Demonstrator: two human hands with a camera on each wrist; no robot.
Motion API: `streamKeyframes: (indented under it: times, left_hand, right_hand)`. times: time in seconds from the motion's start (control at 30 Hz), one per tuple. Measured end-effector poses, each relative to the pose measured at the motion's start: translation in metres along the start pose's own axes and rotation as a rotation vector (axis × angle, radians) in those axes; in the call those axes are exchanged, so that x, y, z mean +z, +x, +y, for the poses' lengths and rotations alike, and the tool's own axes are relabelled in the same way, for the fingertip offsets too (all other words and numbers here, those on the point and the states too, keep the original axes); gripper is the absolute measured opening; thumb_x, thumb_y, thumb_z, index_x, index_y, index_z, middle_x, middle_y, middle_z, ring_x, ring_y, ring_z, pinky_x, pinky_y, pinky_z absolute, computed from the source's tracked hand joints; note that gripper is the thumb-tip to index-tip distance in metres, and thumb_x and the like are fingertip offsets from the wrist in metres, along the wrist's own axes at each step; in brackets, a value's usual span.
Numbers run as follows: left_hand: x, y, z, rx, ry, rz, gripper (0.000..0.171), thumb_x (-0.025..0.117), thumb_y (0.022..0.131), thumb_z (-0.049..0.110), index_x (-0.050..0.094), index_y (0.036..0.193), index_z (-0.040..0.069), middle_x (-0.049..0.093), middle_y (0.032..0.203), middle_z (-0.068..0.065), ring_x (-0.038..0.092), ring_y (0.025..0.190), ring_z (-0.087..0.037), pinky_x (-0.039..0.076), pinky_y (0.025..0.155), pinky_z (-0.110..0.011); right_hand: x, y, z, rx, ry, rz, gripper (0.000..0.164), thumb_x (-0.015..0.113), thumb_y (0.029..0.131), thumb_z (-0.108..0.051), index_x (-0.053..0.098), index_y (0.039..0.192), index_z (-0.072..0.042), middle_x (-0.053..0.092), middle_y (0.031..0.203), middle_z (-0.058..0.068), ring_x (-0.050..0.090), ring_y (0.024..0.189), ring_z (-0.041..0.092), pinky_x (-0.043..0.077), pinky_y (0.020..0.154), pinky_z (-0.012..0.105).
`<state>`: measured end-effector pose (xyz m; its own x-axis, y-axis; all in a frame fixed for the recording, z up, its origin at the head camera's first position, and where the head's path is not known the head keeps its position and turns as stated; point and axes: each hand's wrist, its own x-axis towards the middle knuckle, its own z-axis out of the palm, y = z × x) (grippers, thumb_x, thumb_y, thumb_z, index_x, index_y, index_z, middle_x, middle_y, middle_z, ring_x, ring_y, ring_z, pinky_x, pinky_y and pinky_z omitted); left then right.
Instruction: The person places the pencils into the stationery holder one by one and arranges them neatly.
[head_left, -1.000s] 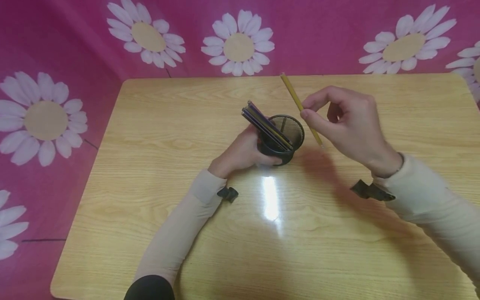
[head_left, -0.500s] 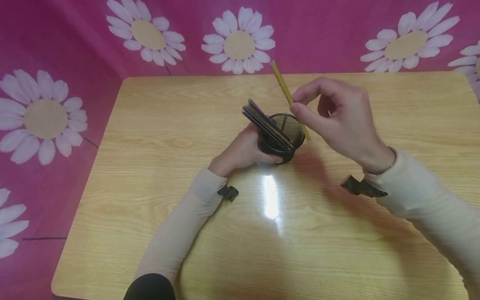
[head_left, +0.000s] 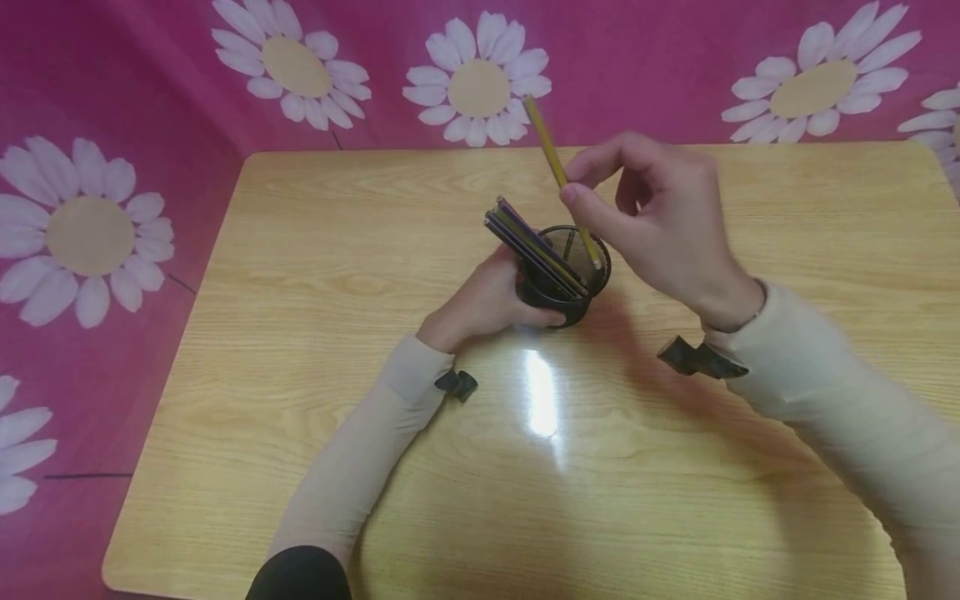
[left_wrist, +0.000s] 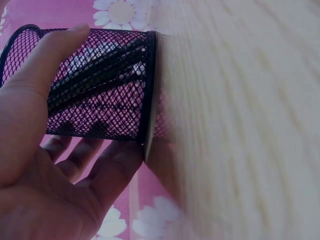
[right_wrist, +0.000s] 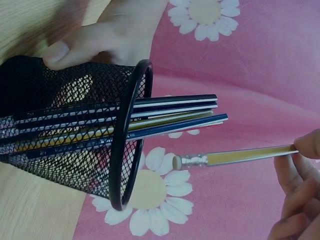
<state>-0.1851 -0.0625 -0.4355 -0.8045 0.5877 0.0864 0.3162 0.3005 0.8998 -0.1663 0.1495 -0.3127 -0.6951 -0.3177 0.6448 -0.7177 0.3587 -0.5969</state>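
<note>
A black mesh pencil cup [head_left: 576, 313] stands on the table, and my left hand [head_left: 476, 307] grips it round its side, thumb on one side and fingers on the other in the left wrist view. Several dark and yellow pencils [head_left: 525, 246] lean together inside the cup toward the left. Between thumb and fingertips my right hand [head_left: 663, 221] pinches a yellow pencil [head_left: 545, 140] above the cup. Its eraser end points down at the mouth; in the right wrist view the eraser [right_wrist: 177, 162] is just outside the rim [right_wrist: 119, 175], apart from the other pencils.
The light wooden table [head_left: 300, 233] spreads around the cup, with a bright light reflection [head_left: 542, 392] in front of it. Behind and to the left hangs a pink cloth [head_left: 637, 67] with large white daisies. Dark straps [head_left: 701, 358] show at both wrists.
My right hand has moved left and away from me, bringing the yellow pencil from the right of the cup to above its mouth. The left hand and cup have stayed in place.
</note>
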Motion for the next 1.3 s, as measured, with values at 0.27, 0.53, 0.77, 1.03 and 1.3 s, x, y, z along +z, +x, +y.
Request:
streamKeyframes:
  times: [0.27, 0.53, 0.77, 1.03, 1.3]
  left_hand:
    - [0.001, 0.001, -0.001, -0.012, 0.004, -0.007, 0.093, 0.101, 0.077, 0.013, 0.050, 0.154, 0.001, 0.067, 0.136, -0.007, 0.061, 0.126, -0.016, 0.040, 0.116, -0.028]
    - [-0.001, 0.000, 0.000, -0.020, 0.002, -0.020, 0.091, 0.101, 0.077, 0.012, 0.052, 0.154, 0.005, 0.068, 0.136, -0.006, 0.060, 0.127, -0.015, 0.038, 0.117, -0.027]
    - [0.000, 0.000, -0.001, -0.022, -0.018, -0.023, 0.098, 0.101, 0.078, 0.011, 0.047, 0.160, 0.006, 0.066, 0.142, -0.007, 0.059, 0.129, -0.013, 0.037, 0.118, -0.026]
    - [0.000, 0.000, -0.001, -0.028, -0.023, -0.021, 0.096, 0.099, 0.079, 0.011, 0.048, 0.160, 0.007, 0.065, 0.146, -0.007, 0.059, 0.131, -0.012, 0.037, 0.119, -0.026]
    - [0.000, 0.000, -0.001, -0.027, -0.062, -0.025, 0.084, 0.098, 0.079, 0.007, 0.056, 0.152, 0.005, 0.068, 0.141, -0.006, 0.061, 0.128, -0.012, 0.037, 0.118, -0.026]
  right_hand:
    - [0.011, -0.004, 0.007, 0.026, -0.020, 0.004, 0.009, 0.079, 0.096, -0.002, 0.077, 0.102, 0.005, 0.078, 0.092, 0.012, 0.043, 0.058, 0.008, 0.033, 0.054, 0.020]
    - [0.019, -0.013, 0.016, 0.096, -0.030, -0.026, 0.009, 0.080, 0.095, 0.001, 0.077, 0.103, 0.003, 0.079, 0.092, 0.009, 0.047, 0.061, 0.011, 0.036, 0.056, 0.021]
    - [0.027, -0.024, 0.022, 0.150, -0.096, -0.067, 0.008, 0.081, 0.095, -0.005, 0.080, 0.103, -0.003, 0.079, 0.093, 0.003, 0.044, 0.056, 0.012, 0.031, 0.052, 0.021]
    - [0.035, -0.033, 0.027, 0.157, -0.101, -0.105, 0.008, 0.082, 0.096, -0.004, 0.081, 0.104, -0.004, 0.076, 0.086, 0.002, 0.049, 0.060, 0.014, 0.035, 0.055, 0.022]
    - [0.042, -0.040, 0.029, 0.151, -0.141, -0.151, 0.010, 0.082, 0.096, -0.007, 0.081, 0.105, -0.005, 0.078, 0.090, 0.003, 0.055, 0.063, 0.016, 0.037, 0.058, 0.021]
